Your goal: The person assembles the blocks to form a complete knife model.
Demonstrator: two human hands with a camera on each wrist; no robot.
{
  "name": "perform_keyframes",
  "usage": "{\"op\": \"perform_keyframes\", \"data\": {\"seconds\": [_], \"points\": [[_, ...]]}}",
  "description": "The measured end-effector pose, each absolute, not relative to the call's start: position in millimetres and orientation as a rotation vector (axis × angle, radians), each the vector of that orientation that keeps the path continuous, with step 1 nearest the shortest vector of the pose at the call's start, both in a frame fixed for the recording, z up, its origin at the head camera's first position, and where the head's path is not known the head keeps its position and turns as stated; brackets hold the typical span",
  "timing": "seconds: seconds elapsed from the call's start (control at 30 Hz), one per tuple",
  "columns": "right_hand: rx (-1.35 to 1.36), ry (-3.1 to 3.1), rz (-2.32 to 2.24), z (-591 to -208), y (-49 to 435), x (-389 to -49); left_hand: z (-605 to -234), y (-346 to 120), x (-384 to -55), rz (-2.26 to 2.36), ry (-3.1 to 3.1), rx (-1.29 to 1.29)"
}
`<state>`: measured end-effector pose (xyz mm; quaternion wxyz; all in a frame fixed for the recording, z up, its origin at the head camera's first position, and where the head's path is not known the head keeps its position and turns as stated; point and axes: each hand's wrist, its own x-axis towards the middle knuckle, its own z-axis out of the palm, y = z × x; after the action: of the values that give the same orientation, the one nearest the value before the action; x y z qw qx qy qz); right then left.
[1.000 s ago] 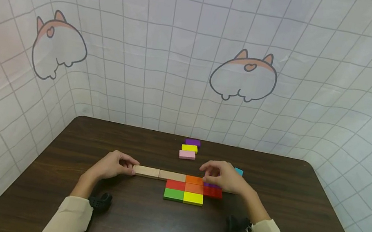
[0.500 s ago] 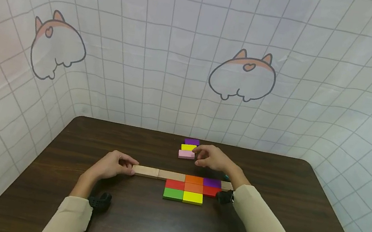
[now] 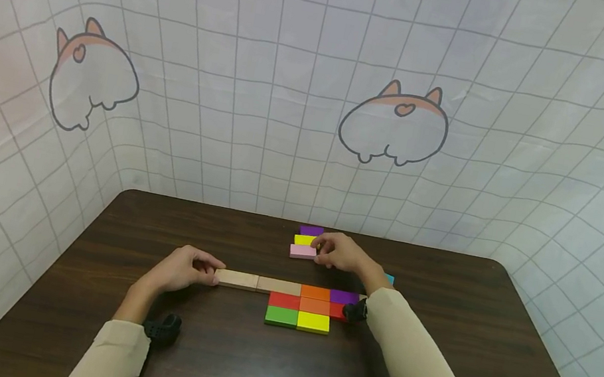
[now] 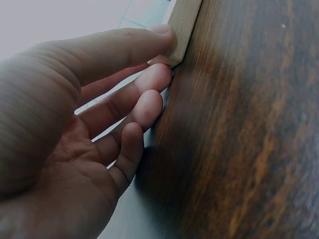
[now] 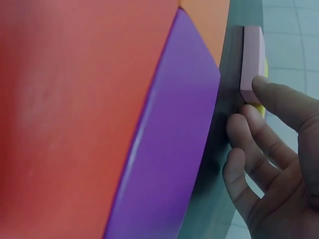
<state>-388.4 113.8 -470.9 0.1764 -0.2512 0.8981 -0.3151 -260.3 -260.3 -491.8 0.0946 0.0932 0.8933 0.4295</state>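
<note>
My left hand (image 3: 180,269) pinches the left end of a plain wooden block (image 3: 238,280), with the thumb on its near side in the left wrist view. A second plain block (image 3: 280,287) continues the row rightward, then an orange (image 3: 315,293) and a purple block (image 3: 345,297). Behind this row, my right hand (image 3: 340,253) pinches the right end of a pink block (image 3: 301,252). Its thumb lies at the pink block's corner in the right wrist view, the index finger partly hidden behind. A yellow block (image 3: 303,240) lies just behind the pink one.
Red (image 3: 284,301), orange (image 3: 314,306) and red (image 3: 338,311) blocks lie against the row, with green (image 3: 281,317) and yellow (image 3: 313,322) ones in front. Another purple block (image 3: 311,230) lies near the back edge. A blue block (image 3: 390,279) shows behind my right wrist.
My right hand has left the purple block in the row and moved back and left to the pink block. The left hand stays at the plain wooden block.
</note>
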Motion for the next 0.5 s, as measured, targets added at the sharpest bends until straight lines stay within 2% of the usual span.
{"op": "perform_keyframes", "data": {"seconds": [0.5], "points": [[-0.705, 2.531, -0.884, -467.8, 108.6, -387.3, -492.2, -261.2, -260.3, 1.298, 2.643, 0.316]]}}
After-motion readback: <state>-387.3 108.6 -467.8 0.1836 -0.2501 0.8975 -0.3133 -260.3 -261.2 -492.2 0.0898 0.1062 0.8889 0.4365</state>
